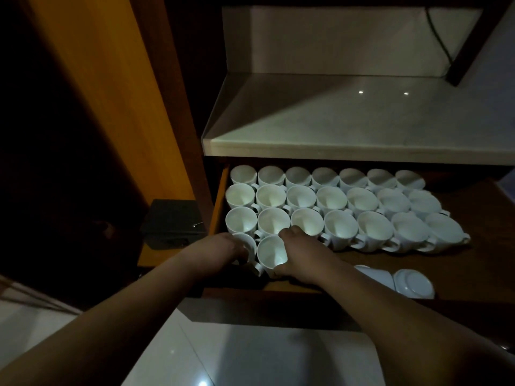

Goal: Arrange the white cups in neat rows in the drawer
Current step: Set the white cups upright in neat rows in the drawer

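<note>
Darkness covers the far left, where a black box (173,222) sits on a low wooden ledge beside the open drawer (218,201). Inside the drawer, the left hand (223,250) wraps around a white cup (246,246) at the near-left corner, and just beside it the right hand (301,253) grips a second cup (271,253). Behind them, rows of cups (331,203) stand upright, three deep. Farther right, two overturned cups (412,282) lie near the drawer's front edge.
</note>
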`<state>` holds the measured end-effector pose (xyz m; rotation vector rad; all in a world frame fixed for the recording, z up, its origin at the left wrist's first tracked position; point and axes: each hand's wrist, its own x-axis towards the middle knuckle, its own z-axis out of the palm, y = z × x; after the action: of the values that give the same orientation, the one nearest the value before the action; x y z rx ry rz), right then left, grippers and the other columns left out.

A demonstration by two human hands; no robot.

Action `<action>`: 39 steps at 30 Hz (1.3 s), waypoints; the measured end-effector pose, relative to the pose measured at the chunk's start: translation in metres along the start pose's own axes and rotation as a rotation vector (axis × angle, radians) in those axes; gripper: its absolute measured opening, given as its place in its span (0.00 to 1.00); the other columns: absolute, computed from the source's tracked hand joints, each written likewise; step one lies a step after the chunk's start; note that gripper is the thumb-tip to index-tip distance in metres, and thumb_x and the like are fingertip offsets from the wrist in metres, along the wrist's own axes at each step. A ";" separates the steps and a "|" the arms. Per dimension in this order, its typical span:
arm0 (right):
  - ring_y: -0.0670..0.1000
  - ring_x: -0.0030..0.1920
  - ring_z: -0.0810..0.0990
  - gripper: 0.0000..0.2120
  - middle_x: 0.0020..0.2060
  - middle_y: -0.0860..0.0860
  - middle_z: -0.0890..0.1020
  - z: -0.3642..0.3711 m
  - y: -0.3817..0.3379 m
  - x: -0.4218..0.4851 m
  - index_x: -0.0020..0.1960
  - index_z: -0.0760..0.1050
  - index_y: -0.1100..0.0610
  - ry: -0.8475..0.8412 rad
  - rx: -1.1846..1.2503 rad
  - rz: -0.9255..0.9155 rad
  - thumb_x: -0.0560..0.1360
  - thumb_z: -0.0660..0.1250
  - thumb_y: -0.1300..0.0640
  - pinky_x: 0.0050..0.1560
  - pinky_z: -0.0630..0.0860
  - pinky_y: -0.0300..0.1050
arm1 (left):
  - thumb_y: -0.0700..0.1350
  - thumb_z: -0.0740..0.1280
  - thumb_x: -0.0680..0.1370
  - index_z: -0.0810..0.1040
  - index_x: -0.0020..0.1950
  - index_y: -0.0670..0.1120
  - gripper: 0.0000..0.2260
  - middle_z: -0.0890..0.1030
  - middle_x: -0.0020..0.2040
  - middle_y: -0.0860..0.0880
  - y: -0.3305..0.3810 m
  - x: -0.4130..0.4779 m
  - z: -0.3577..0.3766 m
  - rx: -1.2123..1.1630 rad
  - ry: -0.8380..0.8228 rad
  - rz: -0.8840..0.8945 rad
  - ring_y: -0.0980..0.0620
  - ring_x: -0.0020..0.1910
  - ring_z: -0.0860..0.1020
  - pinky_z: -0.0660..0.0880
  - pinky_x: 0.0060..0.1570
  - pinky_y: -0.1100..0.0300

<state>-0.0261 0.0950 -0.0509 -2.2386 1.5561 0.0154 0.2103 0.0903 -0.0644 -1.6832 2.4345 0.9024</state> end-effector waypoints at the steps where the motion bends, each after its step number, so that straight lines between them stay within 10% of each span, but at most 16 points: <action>1: 0.57 0.57 0.78 0.34 0.61 0.54 0.73 0.000 0.000 0.000 0.65 0.69 0.56 -0.003 0.009 0.001 0.68 0.78 0.41 0.47 0.73 0.48 | 0.46 0.65 0.79 0.82 0.56 0.40 0.12 0.79 0.61 0.39 0.004 -0.003 -0.004 -0.044 -0.006 -0.005 0.40 0.63 0.75 0.71 0.62 0.51; 7: 0.58 0.57 0.78 0.35 0.60 0.54 0.73 -0.002 -0.002 0.004 0.63 0.66 0.55 -0.011 0.032 0.028 0.67 0.79 0.41 0.45 0.70 0.48 | 0.58 0.66 0.71 0.81 0.42 0.65 0.05 0.82 0.54 0.56 0.007 0.000 -0.012 0.013 -0.023 0.005 0.55 0.53 0.80 0.77 0.58 0.53; 13: 0.55 0.62 0.76 0.44 0.67 0.51 0.71 -0.009 0.003 0.001 0.73 0.63 0.52 -0.040 0.088 0.055 0.66 0.78 0.37 0.54 0.75 0.51 | 0.60 0.67 0.75 0.80 0.54 0.57 0.12 0.79 0.57 0.55 0.011 -0.010 -0.015 0.138 0.039 0.203 0.54 0.57 0.77 0.76 0.57 0.52; 19: 0.50 0.45 0.85 0.14 0.51 0.49 0.85 -0.064 0.038 -0.015 0.59 0.78 0.51 0.191 0.517 0.256 0.75 0.73 0.49 0.47 0.84 0.50 | 0.55 0.72 0.74 0.76 0.64 0.56 0.20 0.76 0.59 0.56 0.035 -0.007 -0.022 0.207 0.164 0.243 0.55 0.58 0.73 0.75 0.55 0.55; 22: 0.46 0.39 0.84 0.07 0.43 0.50 0.85 -0.081 0.062 -0.027 0.51 0.81 0.52 0.126 0.360 0.291 0.76 0.72 0.50 0.37 0.80 0.44 | 0.56 0.71 0.75 0.76 0.63 0.59 0.17 0.76 0.59 0.55 0.055 0.010 -0.014 0.278 0.076 0.270 0.54 0.58 0.74 0.76 0.55 0.53; 34: 0.49 0.51 0.80 0.25 0.56 0.49 0.82 -0.090 0.159 -0.069 0.65 0.77 0.48 -0.396 -0.146 0.309 0.70 0.73 0.44 0.54 0.79 0.49 | 0.66 0.65 0.75 0.73 0.46 0.60 0.11 0.79 0.40 0.56 0.067 0.036 0.011 0.468 0.162 0.257 0.56 0.38 0.79 0.79 0.35 0.55; 39: 0.48 0.55 0.77 0.33 0.65 0.49 0.78 -0.101 0.184 -0.087 0.73 0.71 0.49 -0.472 -0.207 0.284 0.72 0.75 0.42 0.53 0.75 0.43 | 0.60 0.67 0.74 0.78 0.53 0.59 0.11 0.80 0.46 0.54 0.148 0.029 -0.006 0.300 0.195 0.190 0.54 0.45 0.79 0.78 0.43 0.52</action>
<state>-0.2466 0.0857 0.0023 -1.9402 1.6344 0.7594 0.0711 0.0981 -0.0057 -1.5181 2.7245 0.3708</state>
